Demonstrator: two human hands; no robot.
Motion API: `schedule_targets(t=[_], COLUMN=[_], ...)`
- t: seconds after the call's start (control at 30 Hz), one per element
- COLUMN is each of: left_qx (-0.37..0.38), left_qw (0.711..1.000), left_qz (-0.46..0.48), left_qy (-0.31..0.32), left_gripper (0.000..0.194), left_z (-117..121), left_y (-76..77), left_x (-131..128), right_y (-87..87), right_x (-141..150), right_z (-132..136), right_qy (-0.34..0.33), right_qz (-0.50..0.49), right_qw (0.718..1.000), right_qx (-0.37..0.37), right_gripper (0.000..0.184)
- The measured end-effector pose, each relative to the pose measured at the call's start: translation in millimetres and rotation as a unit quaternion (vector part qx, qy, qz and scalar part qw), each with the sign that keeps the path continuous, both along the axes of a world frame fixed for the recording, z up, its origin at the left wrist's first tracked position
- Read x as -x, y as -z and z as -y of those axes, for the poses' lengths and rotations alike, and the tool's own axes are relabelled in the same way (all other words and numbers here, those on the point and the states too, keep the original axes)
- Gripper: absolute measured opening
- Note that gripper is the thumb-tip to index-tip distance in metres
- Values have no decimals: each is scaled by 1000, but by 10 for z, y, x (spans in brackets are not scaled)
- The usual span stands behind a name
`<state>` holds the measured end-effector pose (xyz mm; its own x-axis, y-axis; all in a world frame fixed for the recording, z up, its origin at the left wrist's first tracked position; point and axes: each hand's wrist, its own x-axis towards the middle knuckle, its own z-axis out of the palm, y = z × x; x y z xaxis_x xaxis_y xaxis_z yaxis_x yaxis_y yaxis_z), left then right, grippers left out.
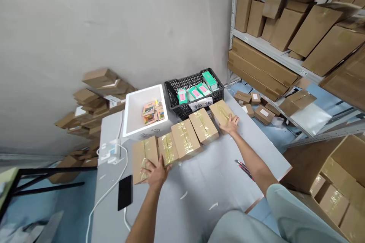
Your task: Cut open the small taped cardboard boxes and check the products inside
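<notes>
Several taped brown cardboard boxes stand side by side in a row on the table. My left hand [156,174] lies with fingers spread on the near part of the leftmost box [139,155], reaching toward the narrower box [167,147] beside it. At the other end, my right hand [230,125] rests with its fingers apart on the near right edge of the rightmost box [221,111]. Between them sit two more boxes, a wide box [185,138] and another box [203,124]. Yellowish tape runs along their tops.
Behind the row are a white foam bin [134,117] holding small colourful packs and a black crate [173,83] with green-and-pink boxes. A phone [124,193], white cable, power strip [114,152] and pens [243,168] lie on the grey table [199,190]. Shelving [265,47] with cartons stands right.
</notes>
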<state>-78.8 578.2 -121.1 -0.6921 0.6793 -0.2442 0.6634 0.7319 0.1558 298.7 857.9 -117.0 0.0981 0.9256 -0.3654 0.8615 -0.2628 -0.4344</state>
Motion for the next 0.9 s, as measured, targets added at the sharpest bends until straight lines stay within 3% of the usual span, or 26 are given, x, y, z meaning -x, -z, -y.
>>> schedule_targets(t=[0.1,0.2,0.23,0.33,0.43,0.5,0.57,0.67,0.73,0.8,0.9], left_qx=[34,56,61,72,73,73,81,95,84,45,-55], left_qw=[999,992,992,993,989,988,990,994,991,985,969], left_qz=[-22,-48,-55,-32,11,28,41,61,90,128,195], left_qy=[22,103,96,93,130,135,107,9,-59,-106,-139], left_gripper=[92,90,89,88,88,86,83,83,80,75,74], left_z=[-28,30,79,346,826,1263,1758,2465,2800,2951,2827], left_y=[-103,-136,-121,-24,96,167,232,287,253,146,-55], left_x=[-178,-633,-833,-1436,-1807,-1861,-1801,-1664,-1612,-1584,-1532], right_y=[24,9,-9,-97,-148,-98,17,179,184,92,-100], right_x=[21,29,28,-10,-143,-303,-525,-958,-1258,-1490,-1610], right_z=[21,40,46,86,301,642,1156,2101,2682,3108,3404], right_qy=[2,7,8,4,-4,5,47,73,28,-46,-180], right_qz=[-8,-6,-7,-22,-36,-34,-29,-36,-43,-54,-85], right_qw=[1000,1000,1000,998,995,992,984,967,966,969,965], right_qx=[-6,-25,-29,-51,-88,-122,-170,-240,-252,-235,-171], right_gripper=[137,135,134,132,126,122,120,122,125,125,123])
